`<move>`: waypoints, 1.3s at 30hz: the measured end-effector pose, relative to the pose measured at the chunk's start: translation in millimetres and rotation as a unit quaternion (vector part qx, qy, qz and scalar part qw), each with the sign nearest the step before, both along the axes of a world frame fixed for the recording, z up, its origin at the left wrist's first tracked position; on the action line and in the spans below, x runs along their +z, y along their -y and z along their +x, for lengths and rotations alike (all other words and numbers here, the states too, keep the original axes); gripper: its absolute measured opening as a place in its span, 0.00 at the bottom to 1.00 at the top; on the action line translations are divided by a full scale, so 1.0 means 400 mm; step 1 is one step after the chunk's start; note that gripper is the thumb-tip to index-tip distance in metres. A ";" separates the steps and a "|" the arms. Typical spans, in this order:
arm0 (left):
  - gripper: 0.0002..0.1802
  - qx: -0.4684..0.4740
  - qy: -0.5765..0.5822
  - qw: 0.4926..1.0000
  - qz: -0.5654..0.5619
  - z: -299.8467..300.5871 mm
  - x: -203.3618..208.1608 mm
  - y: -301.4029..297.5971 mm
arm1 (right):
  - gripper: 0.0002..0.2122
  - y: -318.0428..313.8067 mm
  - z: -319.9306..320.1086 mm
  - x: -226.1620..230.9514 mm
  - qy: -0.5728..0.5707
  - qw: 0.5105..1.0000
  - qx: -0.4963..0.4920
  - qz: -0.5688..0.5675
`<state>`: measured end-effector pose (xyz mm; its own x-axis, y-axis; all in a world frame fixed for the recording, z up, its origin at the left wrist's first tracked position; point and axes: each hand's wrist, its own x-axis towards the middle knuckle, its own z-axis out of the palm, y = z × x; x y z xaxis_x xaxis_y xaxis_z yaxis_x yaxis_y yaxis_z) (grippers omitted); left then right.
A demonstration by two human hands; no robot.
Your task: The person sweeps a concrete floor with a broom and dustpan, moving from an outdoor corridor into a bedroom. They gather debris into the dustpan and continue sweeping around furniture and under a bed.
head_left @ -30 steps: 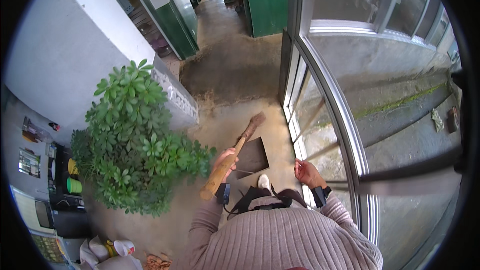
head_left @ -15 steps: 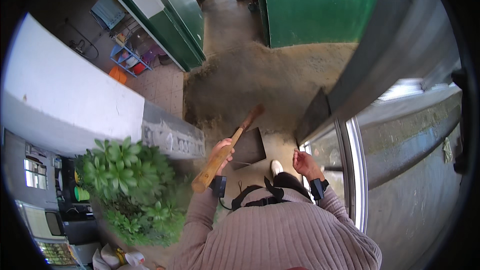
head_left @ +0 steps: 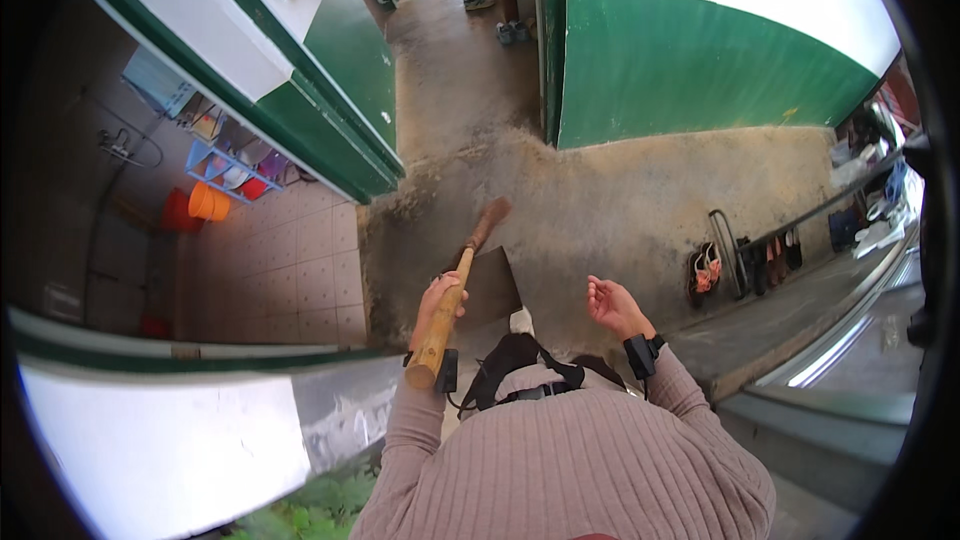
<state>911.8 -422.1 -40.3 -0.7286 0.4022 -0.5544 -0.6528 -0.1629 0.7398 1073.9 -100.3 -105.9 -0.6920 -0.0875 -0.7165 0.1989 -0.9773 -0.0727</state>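
My left hand (head_left: 438, 300) is wrapped round the pale handle of a wooden-handled tool (head_left: 435, 340). The thick butt points back over my left forearm, and the narrow far end is reddish brown. Under the far part, a dark square-cornered plate (head_left: 490, 285) shows; my hand and the handle hide how it joins the tool. To the right, my right hand (head_left: 618, 308) is held up with loosely bent fingers and holds nothing. Black devices are strapped at both wrists. My white shoe (head_left: 521, 321) shows beyond my dark trousers.
A passage (head_left: 465, 70) leads ahead between green-and-white walls. At left, a tiled room (head_left: 300, 260) holds an orange bucket (head_left: 208, 202) and a blue rack (head_left: 225, 165). Shoes (head_left: 704, 268) stand beside a metal rail (head_left: 800, 225) at right. Green leaves (head_left: 315, 510) appear at bottom left.
I have moved forward past the doorway, so the plant and wall slid down and left. The tool and dark plate came along in my left hand. More of the right side shows.
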 end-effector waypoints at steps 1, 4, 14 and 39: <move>0.12 0.011 -0.007 1.000 0.003 -0.068 0.000 -0.030 | 0.08 -0.036 -0.051 0.005 0.011 1.000 -0.014 0.005; 0.11 0.012 -0.001 1.000 0.014 -0.268 0.017 -0.097 | 0.07 -0.112 -0.195 0.019 0.031 0.997 -0.067 0.001; 0.14 0.008 0.051 0.999 0.017 -1.021 -0.073 -0.314 | 0.06 -0.350 -0.876 -0.099 0.052 0.994 -0.095 -0.001; 0.13 -0.013 0.060 0.998 -0.019 -2.844 -0.047 -0.850 | 0.05 -0.758 -2.832 0.032 -0.007 1.000 -0.011 0.006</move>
